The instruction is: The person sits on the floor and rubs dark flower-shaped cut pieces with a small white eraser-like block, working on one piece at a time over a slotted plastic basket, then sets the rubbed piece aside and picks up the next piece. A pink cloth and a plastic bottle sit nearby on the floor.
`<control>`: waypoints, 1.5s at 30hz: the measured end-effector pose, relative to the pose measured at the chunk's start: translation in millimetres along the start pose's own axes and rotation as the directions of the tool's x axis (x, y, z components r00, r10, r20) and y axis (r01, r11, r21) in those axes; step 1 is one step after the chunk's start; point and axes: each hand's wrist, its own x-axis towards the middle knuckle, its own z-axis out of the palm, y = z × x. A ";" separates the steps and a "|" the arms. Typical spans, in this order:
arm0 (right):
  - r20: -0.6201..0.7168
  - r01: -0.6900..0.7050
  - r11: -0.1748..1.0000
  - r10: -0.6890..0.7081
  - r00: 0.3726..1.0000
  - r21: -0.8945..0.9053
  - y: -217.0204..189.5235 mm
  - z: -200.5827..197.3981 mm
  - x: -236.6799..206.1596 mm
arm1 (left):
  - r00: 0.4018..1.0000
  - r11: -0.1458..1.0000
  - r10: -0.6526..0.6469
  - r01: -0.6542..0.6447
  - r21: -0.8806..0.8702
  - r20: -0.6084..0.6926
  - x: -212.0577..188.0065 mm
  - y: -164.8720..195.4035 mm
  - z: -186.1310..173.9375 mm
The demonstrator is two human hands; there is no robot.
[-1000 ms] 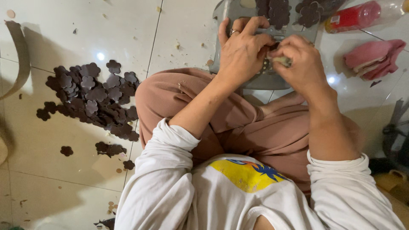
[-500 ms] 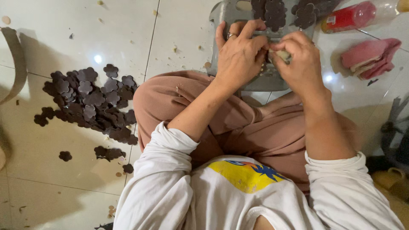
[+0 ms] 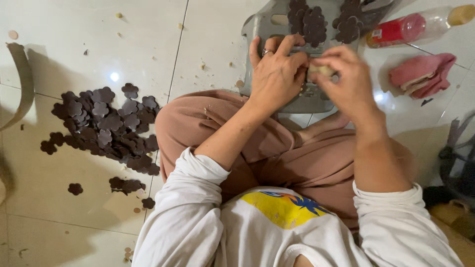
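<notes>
Working over a grey plastic stool (image 3: 267,24), the left hand (image 3: 277,74) and right hand (image 3: 349,79) pinch together around a small pale piece (image 3: 321,70), fingers curled. A few stacks of dark flower-shaped cutouts (image 3: 314,22) sit on the stool's far side; a much larger loose pile (image 3: 106,128) lies on the floor at left, seemingly unhandled.

A small pale piece (image 3: 321,69) is pinched between both hands, mostly hidden by fingers. It sits just above the grey stool (image 3: 262,27), near the dark flower shapes (image 3: 309,22) lying there.
</notes>
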 end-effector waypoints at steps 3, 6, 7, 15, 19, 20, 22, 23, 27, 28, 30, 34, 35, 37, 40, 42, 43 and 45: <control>0.029 0.006 0.996 -0.003 1.000 -0.091 3.0 16.8 -1.5 | 1.000 1.000 -0.001 0.001 0.003 0.001 -0.6 -0.1 0.8; 0.044 -0.036 0.993 0.041 0.998 -0.110 8.1 10.0 -1.2 | 1.000 1.000 0.006 -0.006 0.005 0.008 0.1 -0.5 0.0; 0.055 -0.073 0.990 0.080 0.995 -0.117 8.5 5.0 -1.3 | 1.000 1.000 0.012 -0.012 0.003 0.004 0.3 -0.6 -0.2; -0.019 -0.107 0.992 0.106 0.994 -0.062 -1.8 1.8 1.4 | 1.000 1.000 0.018 -0.018 0.006 -0.004 -0.5 -1.0 2.3; 0.073 -0.014 0.991 0.024 0.997 -0.134 -3.2 13.8 -4.0 | 1.000 1.000 -0.003 0.003 0.012 0.016 -0.8 -0.4 2.8; 0.101 -0.004 0.988 0.020 0.995 -0.153 -1.7 11.7 -5.1 | 1.000 1.000 -0.003 0.003 0.013 0.012 -0.4 -0.5 2.6; 0.150 -0.048 0.992 0.065 0.987 -0.113 2.2 2.7 -5.5 | 1.000 1.000 0.000 0.000 0.013 0.019 0.8 -0.7 2.0; 0.179 -0.077 0.993 0.092 0.979 -0.091 2.5 -0.5 -6.7 | 1.000 1.000 -0.004 0.003 0.012 0.029 0.5 -0.7 1.4; 0.170 -0.203 0.979 0.204 0.964 -0.021 4.8 -11.1 -1.2 | 1.000 1.000 0.014 -0.015 0.009 0.016 0.4 -1.0 0.9; 0.088 -0.145 0.989 0.142 0.986 0.030 4.1 -9.1 0.4 | 1.000 1.000 0.015 -0.015 0.007 0.019 0.2 -0.9 1.2; 0.008 -0.063 0.997 0.063 0.998 0.043 0.6 0.5 1.7 | 1.000 1.000 0.010 -0.010 0.006 0.017 -0.4 -0.7 1.8; 0.072 -0.044 0.998 0.048 0.996 -0.053 -5.5 14.6 -0.5 | 1.000 1.000 -0.005 0.004 0.011 0.015 -0.3 -0.7 3.2; 0.102 -0.055 0.996 0.062 0.993 -0.063 -6.3 14.5 -2.1 | 1.000 1.000 -0.011 0.010 0.013 0.022 -0.5 -0.9 3.2; 0.168 -0.078 0.996 0.085 0.982 -0.049 -6.2 9.0 -4.3 | 1.000 1.000 -0.002 0.002 0.016 0.016 0.1 -1.5 3.5; 0.246 -0.116 0.991 0.129 0.961 -0.066 -5.1 1.9 -5.2 | 1.000 1.000 0.009 -0.009 0.001 0.002 -0.4 -2.3 3.5; 0.272 -0.147 0.986 0.162 0.949 -0.073 -3.3 -0.1 -4.1 | 1.000 1.000 0.017 -0.017 -0.001 -0.002 -0.6 -2.9 3.5; 0.277 -0.164 0.984 0.177 0.944 -0.069 -1.9 -0.7 -3.3 | 1.000 1.000 0.020 -0.020 0.004 -0.003 -0.8 -3.1 3.3; 0.294 -0.212 0.974 0.225 0.929 -0.075 1.9 -3.6 -2.3 | 1.000 1.000 0.020 -0.020 0.009 0.003 -0.7 -3.4 3.0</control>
